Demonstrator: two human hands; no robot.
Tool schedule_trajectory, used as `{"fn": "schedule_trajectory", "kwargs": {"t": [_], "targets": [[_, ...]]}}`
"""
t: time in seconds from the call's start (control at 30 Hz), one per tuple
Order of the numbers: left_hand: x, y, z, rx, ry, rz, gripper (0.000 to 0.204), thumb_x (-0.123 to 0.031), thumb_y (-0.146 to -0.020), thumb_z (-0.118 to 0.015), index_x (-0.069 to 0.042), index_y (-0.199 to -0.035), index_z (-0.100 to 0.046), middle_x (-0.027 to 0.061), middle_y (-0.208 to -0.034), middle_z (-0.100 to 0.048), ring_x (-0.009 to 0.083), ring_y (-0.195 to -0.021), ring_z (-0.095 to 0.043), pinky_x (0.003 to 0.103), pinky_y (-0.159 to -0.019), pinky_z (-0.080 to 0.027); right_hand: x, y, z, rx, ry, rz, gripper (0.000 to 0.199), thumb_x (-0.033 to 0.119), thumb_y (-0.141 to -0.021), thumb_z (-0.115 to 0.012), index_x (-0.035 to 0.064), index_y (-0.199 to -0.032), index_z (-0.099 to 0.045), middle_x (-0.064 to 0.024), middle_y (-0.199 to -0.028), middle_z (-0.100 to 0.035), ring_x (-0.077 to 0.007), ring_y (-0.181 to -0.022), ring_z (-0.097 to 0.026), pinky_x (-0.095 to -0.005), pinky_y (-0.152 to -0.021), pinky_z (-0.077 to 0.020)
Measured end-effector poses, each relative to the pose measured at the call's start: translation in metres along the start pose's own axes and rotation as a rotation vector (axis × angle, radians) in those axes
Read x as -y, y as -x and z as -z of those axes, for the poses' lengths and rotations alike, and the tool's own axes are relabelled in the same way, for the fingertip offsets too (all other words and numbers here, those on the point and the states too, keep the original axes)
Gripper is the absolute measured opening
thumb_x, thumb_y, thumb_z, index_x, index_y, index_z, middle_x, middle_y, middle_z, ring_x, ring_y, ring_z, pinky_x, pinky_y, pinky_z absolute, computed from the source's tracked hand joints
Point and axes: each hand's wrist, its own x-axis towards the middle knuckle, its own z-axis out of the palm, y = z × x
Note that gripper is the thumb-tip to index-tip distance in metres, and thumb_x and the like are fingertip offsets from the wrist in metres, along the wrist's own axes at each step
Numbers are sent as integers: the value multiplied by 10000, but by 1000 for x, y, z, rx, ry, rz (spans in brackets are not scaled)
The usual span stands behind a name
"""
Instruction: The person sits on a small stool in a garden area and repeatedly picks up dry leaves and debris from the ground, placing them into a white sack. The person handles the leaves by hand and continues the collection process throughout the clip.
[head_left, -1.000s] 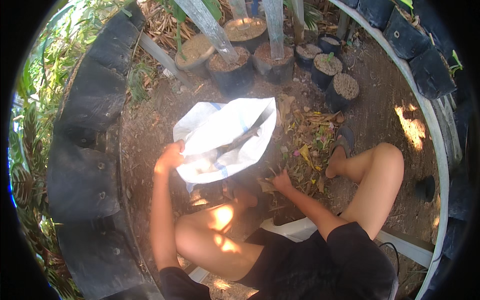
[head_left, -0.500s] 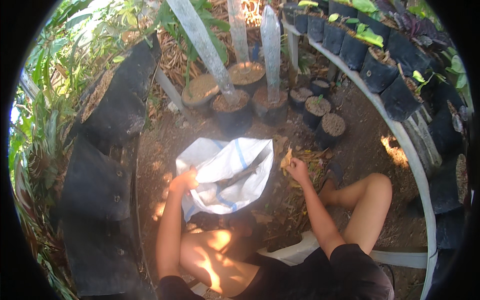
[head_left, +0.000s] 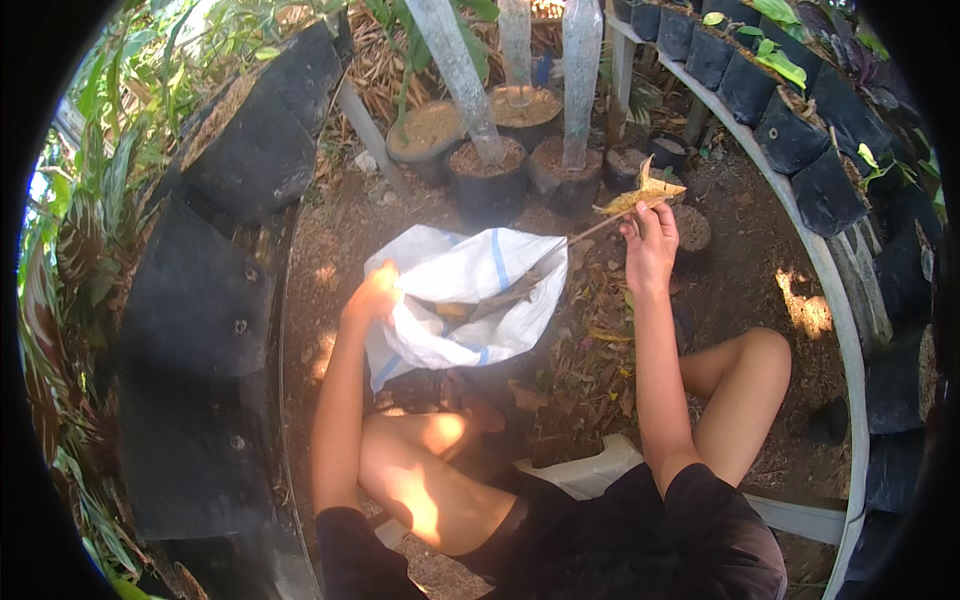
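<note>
My left hand (head_left: pixel 375 292) is closed on the left rim of a white woven sack (head_left: pixel 440 345) with blue stripes. The sack's mouth gapes toward me, and some brown dry matter (head_left: pixel 455 311) shows inside. Out to the right and farther off, my right hand (head_left: pixel 652 240) pinches a dry yellow-brown leaf (head_left: pixel 648 190). The leaf's long thin stalk (head_left: pixel 597 231) slants down to the left, its end near the sack's right rim; whether they touch I cannot tell.
Dry leaves (head_left: pixel 605 345) litter the soil right of the sack. Beyond stand black potted plants (head_left: pixel 487 190), some with clear plastic sleeves (head_left: pixel 580 85). Black planting bags line a curved rail (head_left: pixel 800 220) on the right, and big black bags (head_left: pixel 195 290) wall the left. I sit on a pale stool (head_left: pixel 590 470).
My right hand has risen forward and to the right with the dry leaf, whose long stalk now shows. My left hand keeps its hold on the sack. The view has shifted a little.
</note>
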Motion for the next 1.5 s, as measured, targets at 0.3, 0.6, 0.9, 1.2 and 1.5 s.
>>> {"fn": "schedule_trajectory", "kwargs": {"t": [0.3,0.6,0.9,1.2,1.5], "targets": [[2,2,7,-299,80,-41,153,-53,-713,-456,-24,-850,-395,189,-611,-524,328,-473,-559,395,-494,-459,-147,86,25,351,747,-317,321,164,-740,-659,36,-1022,-573,-64,-936,-601,-150,-893,-544,-274,-796,-421],[21,-2,-6,-266,-349,-288,273,79,-652,-446,-53,-891,-455,163,-857,-551,351,-907,-514,402,-745,-418,-159,108,29,420,659,-352,331,160,-765,-616,8,-1047,-534,-112,-873,-614,-170,-773,-581,-300,-723,-452],[3,-26,-26,244,-716,42,489,54,-636,-441,-22,-1113,-521,186,-1101,-507,313,-1039,-497,318,-904,-387,-135,100,48,516,1193,-216,883,365,-629,-735,-55,-1274,-304,-230,-1140,-464,-283,-1076,-465,-337,-894,-383],[-41,-94,99,-603,-238,-366,425,-103,-651,-529,21,-1057,-513,218,-975,-580,341,-938,-555,376,-825,-434,-104,61,127,435,969,-999,872,617,-673,-575,-39,-1222,-403,-196,-1056,-557,-217,-865,-550,-322,-726,-449],[-159,-32,84,-1163,-497,-551,534,12,-732,-495,-19,-1244,-345,131,-1282,-365,329,-1019,-512,401,-798,-461,-148,202,91,1769,1283,-1744,409,375,-770,-533,67,-1032,-594,-105,-894,-654,-153,-642,-559,-328,-557,-446]]}}
